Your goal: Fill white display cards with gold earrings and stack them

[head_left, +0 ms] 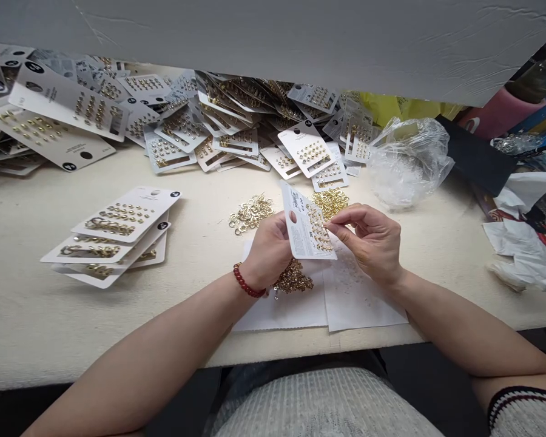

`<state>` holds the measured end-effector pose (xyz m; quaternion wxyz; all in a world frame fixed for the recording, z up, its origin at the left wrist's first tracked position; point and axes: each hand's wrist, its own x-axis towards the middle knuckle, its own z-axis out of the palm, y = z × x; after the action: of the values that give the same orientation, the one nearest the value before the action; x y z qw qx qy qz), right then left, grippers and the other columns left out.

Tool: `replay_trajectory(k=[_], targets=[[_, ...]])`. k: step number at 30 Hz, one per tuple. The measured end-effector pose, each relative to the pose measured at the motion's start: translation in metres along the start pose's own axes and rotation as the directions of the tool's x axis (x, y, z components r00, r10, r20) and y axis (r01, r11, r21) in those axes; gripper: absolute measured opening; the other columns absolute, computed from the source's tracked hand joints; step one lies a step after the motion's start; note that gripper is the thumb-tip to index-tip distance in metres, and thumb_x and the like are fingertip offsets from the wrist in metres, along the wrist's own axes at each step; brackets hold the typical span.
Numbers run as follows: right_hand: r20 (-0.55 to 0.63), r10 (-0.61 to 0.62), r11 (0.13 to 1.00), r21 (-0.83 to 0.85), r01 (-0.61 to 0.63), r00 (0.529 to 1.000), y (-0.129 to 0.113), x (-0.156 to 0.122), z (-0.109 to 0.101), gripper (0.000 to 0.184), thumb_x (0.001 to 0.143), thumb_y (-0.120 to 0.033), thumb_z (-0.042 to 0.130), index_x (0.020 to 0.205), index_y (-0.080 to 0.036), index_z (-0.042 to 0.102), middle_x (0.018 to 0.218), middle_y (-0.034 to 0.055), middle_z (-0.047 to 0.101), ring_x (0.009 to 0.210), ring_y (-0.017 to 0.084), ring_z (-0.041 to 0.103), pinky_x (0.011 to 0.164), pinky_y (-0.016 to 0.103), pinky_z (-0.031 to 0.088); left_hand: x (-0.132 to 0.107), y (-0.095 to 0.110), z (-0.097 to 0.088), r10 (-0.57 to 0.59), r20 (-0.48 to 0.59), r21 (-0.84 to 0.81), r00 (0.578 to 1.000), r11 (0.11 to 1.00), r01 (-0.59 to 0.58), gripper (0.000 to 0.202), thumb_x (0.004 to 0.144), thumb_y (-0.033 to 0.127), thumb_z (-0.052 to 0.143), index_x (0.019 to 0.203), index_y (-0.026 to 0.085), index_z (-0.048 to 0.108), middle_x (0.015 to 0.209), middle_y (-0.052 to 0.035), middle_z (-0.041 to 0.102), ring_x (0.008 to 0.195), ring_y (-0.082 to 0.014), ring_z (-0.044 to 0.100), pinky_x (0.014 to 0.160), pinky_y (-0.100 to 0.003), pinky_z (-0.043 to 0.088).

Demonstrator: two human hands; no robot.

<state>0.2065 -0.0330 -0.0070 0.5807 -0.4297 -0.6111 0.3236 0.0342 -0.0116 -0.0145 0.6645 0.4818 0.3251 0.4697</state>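
Observation:
My left hand (pixel 268 252), with a red bead bracelet at the wrist, grips a white earring card (pixel 298 233) by its hole end. The card is tilted, its printed back towards me, and rows of small gold pieces stick out of it. At its right edge the thumb and forefinger of my right hand (pixel 373 243) are pinched together. Whatever they hold is too small to make out. Below the card lies a heap of small brownish-gold pieces (pixel 295 279) on white paper (pixel 364 297). Beyond it are a pile of gold rings (pixel 252 212) and a brighter gold pile (pixel 330 200).
Several filled earring cards (pixel 118 227) are stacked at the left. Along the back lies a large heap of cards (pixel 182 133) under a grey panel (pixel 273 42). A clear plastic bag (pixel 409 161) and crumpled white tissues (pixel 523 255) are to the right.

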Motion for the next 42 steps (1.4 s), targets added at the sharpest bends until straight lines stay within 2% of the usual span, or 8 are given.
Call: replay_trajectory(k=[8,14,19,22,25,29,36,42], targets=[[0.14,-0.24,0.934,-0.235,0.268,0.961,-0.004,0.004,-0.004,0.011,0.084,-0.009,0.07,0.086,-0.02,0.07,0.077,0.0012,0.07,0.075,0.014,0.064,0.067,0.033,0.055,-0.004,0.007,0.004,-0.033,0.01,0.099,0.999,0.995,0.032,0.024,0.072,0.037,0.084,0.075,0.017,0.071,0.072,-0.0031,0.072,0.064,-0.0131,0.069,0.063,-0.026,0.062],[0.164,-0.167,0.952,-0.231,0.203,0.972,-0.002,0.004,-0.007,0.007,0.091,-0.02,0.066,0.095,-0.02,0.071,0.085,0.0031,0.073,0.08,0.015,0.067,0.071,0.032,0.057,-0.001,0.011,0.0,-0.048,0.019,0.13,0.999,0.99,0.045,0.011,0.074,0.019,0.077,0.075,0.017,0.066,0.068,-0.0014,0.071,0.063,-0.0126,0.07,0.061,-0.024,0.061],[0.217,-0.296,0.887,-0.299,0.352,0.93,-0.005,0.001,-0.006,0.042,0.094,-0.049,0.057,0.121,-0.017,0.062,0.109,0.0117,0.071,0.094,0.021,0.068,0.08,0.04,0.059,0.001,0.009,-0.003,0.031,-0.102,0.269,0.994,0.963,-0.003,0.011,0.077,0.016,0.071,0.074,0.017,0.061,0.064,0.0003,0.066,0.056,-0.01,0.065,0.052,-0.021,0.056],[0.237,-0.296,0.855,-0.367,0.367,0.925,-0.003,-0.001,-0.005,0.032,0.088,-0.035,0.067,0.115,-0.019,0.062,0.098,0.0073,0.072,0.079,0.018,0.068,0.067,0.034,0.06,0.001,0.003,-0.002,0.255,-0.041,0.515,0.966,0.834,-0.199,0.008,0.077,0.013,0.07,0.078,0.016,0.064,0.073,-0.0019,0.069,0.064,-0.011,0.066,0.057,-0.023,0.058],[0.061,-0.172,0.921,-0.345,0.183,0.983,0.001,0.001,-0.007,0.012,0.092,-0.024,0.061,0.103,-0.021,0.065,0.087,0.0029,0.071,0.071,0.015,0.068,0.059,0.029,0.059,0.004,0.003,-0.007,0.421,0.122,0.647,0.899,0.653,-0.393,0.004,0.082,0.016,0.07,0.084,0.018,0.067,0.078,-0.0028,0.071,0.069,-0.0118,0.067,0.064,-0.026,0.06],[-0.157,-0.146,0.965,-0.24,0.105,0.977,0.004,0.007,-0.013,0.01,0.09,-0.028,0.065,0.096,-0.02,0.065,0.084,0.0023,0.069,0.073,0.015,0.068,0.063,0.029,0.06,0.013,0.019,-0.039,0.526,0.065,0.77,0.848,0.514,-0.378,0.01,0.089,0.026,0.065,0.082,0.021,0.071,0.075,-0.0027,0.072,0.065,-0.0143,0.064,0.059,-0.03,0.055],[-0.142,-0.093,0.982,-0.179,0.066,0.986,0.006,0.006,-0.012,0.013,0.087,-0.024,0.067,0.099,-0.02,0.067,0.087,0.0027,0.069,0.074,0.014,0.068,0.066,0.029,0.06,0.022,0.049,-0.08,0.188,-0.003,1.0,0.982,-0.01,0.005,0.014,0.073,0.028,0.079,0.062,0.025,0.07,0.062,-0.0031,0.068,0.073,-0.0257,0.059,0.078,-0.045,0.043],[-0.12,-0.045,0.983,-0.18,0.023,0.992,0.009,0.003,-0.013,0.014,0.087,-0.024,0.068,0.1,-0.02,0.066,0.086,0.0028,0.07,0.07,0.015,0.067,0.063,0.03,0.059,0.02,0.061,-0.059,-0.042,-0.114,0.993,0.993,0.005,0.114,0.008,0.079,0.024,0.07,0.071,0.022,0.067,0.083,-0.0036,0.074,0.082,-0.0246,0.063,0.079,-0.042,0.044]])
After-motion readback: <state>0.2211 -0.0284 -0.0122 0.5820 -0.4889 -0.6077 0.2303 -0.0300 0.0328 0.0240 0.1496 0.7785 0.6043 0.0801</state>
